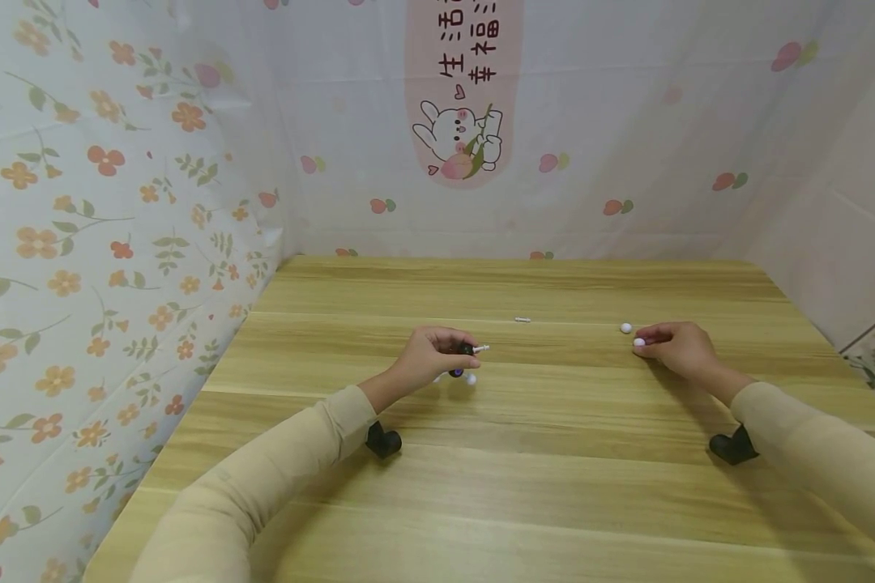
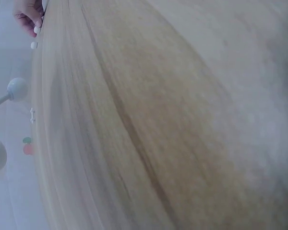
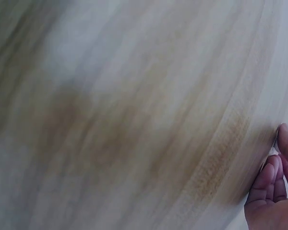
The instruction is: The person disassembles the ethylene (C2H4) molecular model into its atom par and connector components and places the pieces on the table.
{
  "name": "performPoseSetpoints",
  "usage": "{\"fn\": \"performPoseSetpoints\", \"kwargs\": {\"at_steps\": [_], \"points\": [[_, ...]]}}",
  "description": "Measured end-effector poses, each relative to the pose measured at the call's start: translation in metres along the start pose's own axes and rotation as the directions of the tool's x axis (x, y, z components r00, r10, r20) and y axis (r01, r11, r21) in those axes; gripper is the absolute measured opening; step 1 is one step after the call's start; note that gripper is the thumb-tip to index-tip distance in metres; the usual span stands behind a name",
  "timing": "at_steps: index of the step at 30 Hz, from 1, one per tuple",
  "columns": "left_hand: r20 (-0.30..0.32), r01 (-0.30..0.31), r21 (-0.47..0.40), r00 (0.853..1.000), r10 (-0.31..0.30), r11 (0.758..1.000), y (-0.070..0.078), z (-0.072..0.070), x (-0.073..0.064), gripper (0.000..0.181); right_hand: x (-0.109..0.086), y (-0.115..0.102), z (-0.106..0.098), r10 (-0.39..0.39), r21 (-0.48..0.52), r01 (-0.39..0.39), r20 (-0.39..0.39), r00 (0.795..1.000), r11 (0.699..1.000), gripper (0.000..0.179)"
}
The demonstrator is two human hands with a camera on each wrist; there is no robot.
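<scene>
My left hand [image 1: 432, 356] grips a ball-and-stick molecular model [image 1: 456, 372] between thumb and fingers, above the table. It has black balls, white balls on short sticks, and a bare white connector [image 1: 482, 348] pointing right. In the left wrist view, two of its white balls [image 2: 18, 89] show at the left edge. At the right, my right hand [image 1: 681, 348] pinches a small white ball [image 1: 638, 343] low at the tabletop. Another white ball [image 1: 625, 328] lies just beyond its fingertips. In the right wrist view, the right hand's fingers [image 3: 264, 184] are curled in; the ball is hidden there.
One loose white connector [image 1: 522, 320] lies on the wooden table [image 1: 525, 486] between the hands, farther back. Behind the table's far edge hangs a patterned curtain [image 1: 598, 146]; a floral one [image 1: 80, 259] hangs along the left. Black wrist mounts [image 1: 384, 441] sit under both sleeves.
</scene>
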State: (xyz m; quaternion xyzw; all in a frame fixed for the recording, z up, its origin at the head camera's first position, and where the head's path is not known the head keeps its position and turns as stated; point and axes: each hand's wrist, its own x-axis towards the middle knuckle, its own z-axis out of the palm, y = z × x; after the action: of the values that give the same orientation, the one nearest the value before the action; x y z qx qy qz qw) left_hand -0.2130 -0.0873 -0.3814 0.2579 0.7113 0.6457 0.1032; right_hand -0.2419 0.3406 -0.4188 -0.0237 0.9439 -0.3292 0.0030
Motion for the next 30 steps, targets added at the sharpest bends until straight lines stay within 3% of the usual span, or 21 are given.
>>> {"fn": "performPoseSetpoints", "kwargs": {"at_steps": [8, 13, 20, 25, 30], "points": [[0.006, 0.023, 0.014, 1.0, -0.023, 1.0, -0.019, -0.003, 0.007, 0.025, -0.005, -0.006, -0.002, 0.019, 0.014, -0.019, -0.02, 1.0, 1.0, 0.051], [0.001, 0.027, 0.011, 1.0, -0.027, 1.0, -0.024, -0.004, 0.008, 0.027, -0.009, -0.019, 0.0, -0.005, 0.119, 0.01, -0.046, 0.999, 0.993, 0.049], [-0.013, 0.001, 0.037, 1.0, 0.0, 0.999, -0.024, -0.002, 0.008, 0.029, -0.016, -0.049, 0.013, -0.065, 0.244, 0.074, -0.048, 0.997, 0.967, 0.048], [-0.034, -0.014, 0.039, 0.999, 0.015, 0.999, -0.025, 0.0, 0.009, 0.03, -0.02, -0.074, 0.027, -0.101, 0.321, 0.093, 0.007, 0.995, 0.942, 0.046], [-0.048, -0.055, 0.022, 0.997, 0.056, 0.998, -0.026, 0.003, 0.01, 0.029, -0.022, -0.1, 0.042, -0.159, 0.434, 0.128, 0.037, 0.987, 0.892, 0.042]]}}
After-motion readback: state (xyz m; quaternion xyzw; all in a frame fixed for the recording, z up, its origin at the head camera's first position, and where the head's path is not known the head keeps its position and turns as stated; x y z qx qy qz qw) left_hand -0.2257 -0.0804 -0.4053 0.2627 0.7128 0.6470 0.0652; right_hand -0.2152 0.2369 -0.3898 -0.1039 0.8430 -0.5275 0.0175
